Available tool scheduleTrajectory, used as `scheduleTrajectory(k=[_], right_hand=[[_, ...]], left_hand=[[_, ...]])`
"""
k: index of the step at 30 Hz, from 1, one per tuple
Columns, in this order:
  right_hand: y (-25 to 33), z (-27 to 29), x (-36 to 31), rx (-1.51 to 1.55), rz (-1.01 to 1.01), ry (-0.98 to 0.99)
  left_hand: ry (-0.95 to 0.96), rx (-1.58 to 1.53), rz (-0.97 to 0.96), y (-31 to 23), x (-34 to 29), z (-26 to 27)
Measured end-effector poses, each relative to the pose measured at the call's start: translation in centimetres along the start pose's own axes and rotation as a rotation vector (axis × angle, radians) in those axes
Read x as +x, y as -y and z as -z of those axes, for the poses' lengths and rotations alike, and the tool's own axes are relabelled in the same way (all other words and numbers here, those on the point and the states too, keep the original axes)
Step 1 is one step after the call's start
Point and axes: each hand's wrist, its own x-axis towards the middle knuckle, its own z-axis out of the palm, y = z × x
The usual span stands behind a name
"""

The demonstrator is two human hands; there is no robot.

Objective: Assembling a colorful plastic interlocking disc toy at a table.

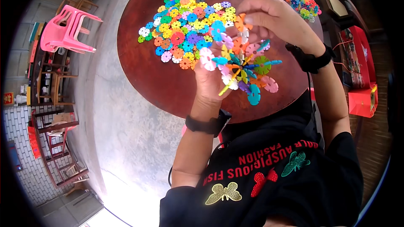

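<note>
A cluster of interlocking plastic flower discs (pixel 243 68) in many colours is held above the table's near part. My left hand (pixel 207 80) grips it from the left, its fingers mostly hidden behind the discs. At the cluster's upper edge, my right hand (pixel 271 14) pinches an orange notched disc (pixel 240 22) between thumb and fingers. Whether that disc is slotted into its neighbours cannot be made out. Beyond my left hand, loose flower discs (pixel 177 38) lie spread in a heap on the round reddish-brown table (pixel 141 73).
Finished-looking disc clusters (pixel 296 0) line the table's far right edge. Pink plastic stools (pixel 67 31) stand on the concrete floor (pixel 113 113) at the left, near wooden chairs (pixel 52 143). A red bag (pixel 362 101) sits to the right. Dark bands circle both my wrists.
</note>
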Motion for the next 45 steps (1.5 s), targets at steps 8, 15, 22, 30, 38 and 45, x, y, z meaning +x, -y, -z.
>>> scheduleTrajectory(k=[8, 15, 22, 30, 38, 45], right_hand=[[-8.3, 0.8, -1.8, -0.795, 0.237, -0.124], [-10.4, -1.0, -4.1, -0.881, -0.083, -0.033], [-10.8, -0.9, -3.6, -0.855, -0.136, -0.043], [-11.7, -0.4, -3.3, -0.698, -0.018, -0.005], [-10.8, -1.4, -3.7, -0.734, -0.108, -0.063], [-10.1, -1.1, -3.8, -0.634, -0.111, -0.021]], left_hand=[[0.133, -0.496, -0.163, -3.9, 0.4, 3.5], [-0.091, -0.231, -0.242, -4.0, 0.4, 1.8], [-0.039, 0.021, -0.253, -3.1, 0.2, 1.5], [-0.043, -0.044, -0.237, -2.7, 0.4, 1.5], [0.035, -0.207, -0.170, -2.9, 0.5, 1.6], [0.035, -0.253, -0.103, -2.6, 0.4, 0.6]])
